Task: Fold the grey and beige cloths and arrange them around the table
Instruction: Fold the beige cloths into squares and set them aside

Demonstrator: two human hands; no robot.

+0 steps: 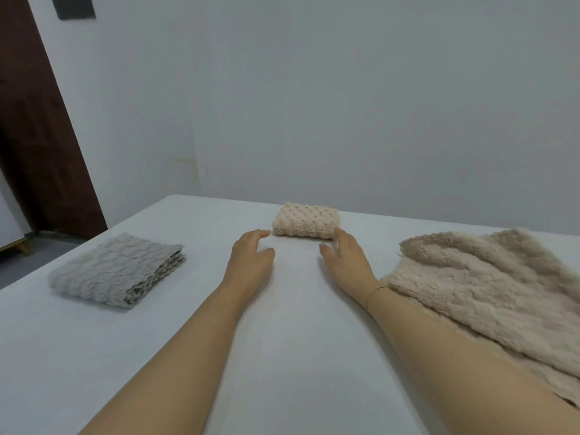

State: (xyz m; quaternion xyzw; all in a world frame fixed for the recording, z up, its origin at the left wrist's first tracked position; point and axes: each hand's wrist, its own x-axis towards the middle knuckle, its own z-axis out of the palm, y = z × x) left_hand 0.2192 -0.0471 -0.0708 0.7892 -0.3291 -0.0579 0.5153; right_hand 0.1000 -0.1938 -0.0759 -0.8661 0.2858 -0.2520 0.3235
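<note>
1. Landmark: a small folded beige cloth with a bobbled pile (pixel 306 225) lies near the far edge of the white-covered table (pixel 298 356), roughly at the middle of its width.
2. Left hand (pixel 251 255): just short of the small folded beige cloth, on its near-left side. Fingers loosely extended, gripping nothing; fingertips reach close to the cloth's near-left corner. Whether they touch it cannot be told.
3. Right hand (pixel 345 257): at the near-right corner of the same cloth. Fingers relaxed and spread, holding nothing; the fingertips lie against or directly beside the cloth's right end, contact not certain. A thin gold bracelet (pixel 373 293) sits on that wrist.
4. A folded grey cloth of thick textured pile (pixel 117 271) lies well to the left of the small beige cloth and nearer the viewer, flat, its layered edges facing right.
5. A large unfolded beige fleecy cloth (pixel 489 293) lies rumpled to the right of the small beige cloth, running toward the near right edge of the view; the right forearm rests alongside it.
6. Beyond the table: a plain pale wall (pixel 345 105); a dark brown wooden door (pixel 40 146) far left of the landmark cloth.
</note>
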